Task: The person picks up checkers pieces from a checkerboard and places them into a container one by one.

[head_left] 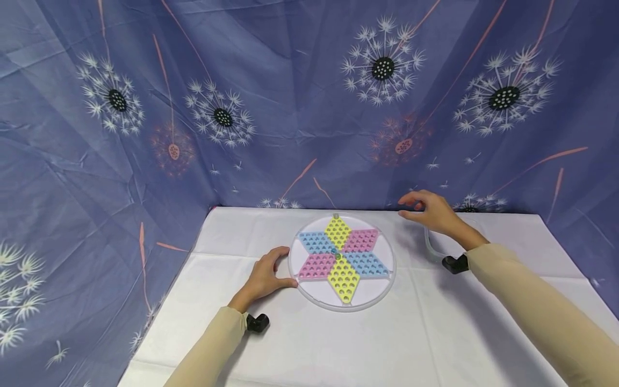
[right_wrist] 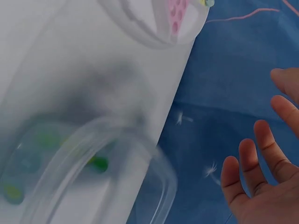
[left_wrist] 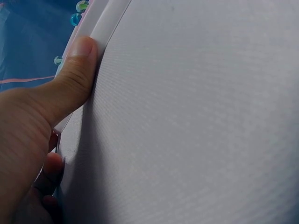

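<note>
A round white Chinese checkers board [head_left: 377, 290] lies on the table, with a star of yellow, pink and blue holed diamonds. Near its middle sit a blue marble [head_left: 333, 251] and a greenish marble [head_left: 338, 256]. Another marble [head_left: 336, 216] is at the far yellow tip. My left hand [head_left: 263, 275] rests against the board's left edge, thumb and fingers spread apart along the rim. Raised past the board's right side, my right hand [head_left: 429, 212] holds nothing, its fingers loosely bent. Below it stands a clear plastic container [right_wrist: 166, 179], partly hidden by hand and forearm in the head view.
Several marbles, among them a green one [right_wrist: 99, 163], show blurred through the container's wall. A white cloth [head_left: 338, 349] covers the table. Behind and to the left hangs a blue curtain [head_left: 290, 107] with dandelion prints, meeting the table's back edge.
</note>
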### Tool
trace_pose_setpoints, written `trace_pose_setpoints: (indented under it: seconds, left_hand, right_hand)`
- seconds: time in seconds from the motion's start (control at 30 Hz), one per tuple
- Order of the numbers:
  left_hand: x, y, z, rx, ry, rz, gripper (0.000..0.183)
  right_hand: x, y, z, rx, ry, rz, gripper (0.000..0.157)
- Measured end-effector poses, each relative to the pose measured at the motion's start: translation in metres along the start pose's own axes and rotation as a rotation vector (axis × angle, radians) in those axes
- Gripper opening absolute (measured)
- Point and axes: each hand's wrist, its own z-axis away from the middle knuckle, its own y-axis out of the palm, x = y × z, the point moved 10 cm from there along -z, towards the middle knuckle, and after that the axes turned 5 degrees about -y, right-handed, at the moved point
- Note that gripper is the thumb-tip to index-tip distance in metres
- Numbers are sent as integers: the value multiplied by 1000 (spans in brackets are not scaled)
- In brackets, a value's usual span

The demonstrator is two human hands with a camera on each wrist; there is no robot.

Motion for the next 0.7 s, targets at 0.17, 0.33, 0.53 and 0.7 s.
trace_pose_setpoints:
  seconds: [0.17, 0.33, 0.53, 0.7]
  left_hand:
    - [0, 0, 1, -2, 6, -9, 95]
    - [2, -1, 1, -7, 7, -1, 96]
    - [1, -1, 1, -20, 31, -5, 95]
    - [0, 0, 0, -13, 28, 1, 94]
  right_hand:
    - [14, 9, -12, 7, -35, -21, 33]
    - [29, 20, -27, 16, -76, -41, 32]
    - [45, 37, -44, 43, -94, -75, 33]
    - [59, 49, -55, 44, -132, -108, 32]
